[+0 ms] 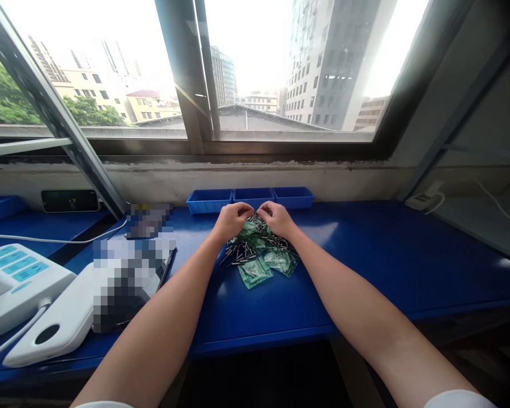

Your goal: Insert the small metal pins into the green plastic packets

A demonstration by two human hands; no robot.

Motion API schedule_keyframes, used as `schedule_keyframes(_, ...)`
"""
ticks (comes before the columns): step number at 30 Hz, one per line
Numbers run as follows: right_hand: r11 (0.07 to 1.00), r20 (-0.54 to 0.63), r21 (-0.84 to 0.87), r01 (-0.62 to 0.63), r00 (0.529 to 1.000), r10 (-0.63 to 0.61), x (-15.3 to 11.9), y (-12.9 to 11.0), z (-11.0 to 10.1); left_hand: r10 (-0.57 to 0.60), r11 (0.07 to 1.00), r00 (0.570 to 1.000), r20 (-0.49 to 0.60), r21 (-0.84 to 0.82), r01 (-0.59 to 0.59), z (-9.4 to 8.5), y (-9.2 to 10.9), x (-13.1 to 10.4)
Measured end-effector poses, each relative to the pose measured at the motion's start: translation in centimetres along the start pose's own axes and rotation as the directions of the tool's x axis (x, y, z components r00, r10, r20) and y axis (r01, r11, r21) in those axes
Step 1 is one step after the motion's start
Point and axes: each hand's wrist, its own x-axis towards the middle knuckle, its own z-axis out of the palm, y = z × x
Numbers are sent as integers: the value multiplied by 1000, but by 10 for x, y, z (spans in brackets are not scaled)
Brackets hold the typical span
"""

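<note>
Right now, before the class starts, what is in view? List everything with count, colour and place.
Metal pieces: many, silver and dark, bench centre
Packets: several, green, among and before the pieces
Bins: four, blue, three behind the pieces, one far left
Bench: at least one, blue, across the view
Phone: one, black, back left
Power strip: one, white and light blue, left
Case: one, white, lower left
Pixelated items: count unclear, mostly dark, left
Cables: several, white, both sides
Window: one, brown-framed, behind
Buildings: several, pale, outside
Left hand: one, bare, over the pieces
Right hand: one, bare, beside it
</note>
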Motion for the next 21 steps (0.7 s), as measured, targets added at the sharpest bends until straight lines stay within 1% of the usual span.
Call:
schedule_keyframes(2, 999, -3, 15, -34, 999, 34, 0, -1, -1, 10, 999, 1000, 14, 42, -10, 1, -1, -1)
schedule_keyframes(6, 999, -27, 14, -51, 998, 51, 0, -1, -2, 103, 988, 993, 61, 109, -109, 5, -3, -2)
schedule_keyframes(8, 997, -48, 51, -55, 997, 58, 1, 0, -1, 132, 979, 990, 54, 149, -138, 6, -2, -2)
schedule_keyframes(13, 969, -115, 242, -38, 991, 68, 2, 0, 0, 109, 973, 994, -9, 207, -105, 5, 1, -1)
schedule_keyframes(16, 952, -104, 301, -48, 991, 83, 2, -1, -2, 98, 972, 995, -10, 215, -93, 5, 3, -1)
schedule_keyframes(19, 950, -119, 303, -70, 987, 111, 3, 3, -6, 104, 962, 993, -53, 258, -87, 5, 2, 0)
schedule_keyframes(21, 968, -179, 233, -93, 974, 136, 5, 9, -10, 95, 950, 991, -93, 307, -63, 4, -1, 1)
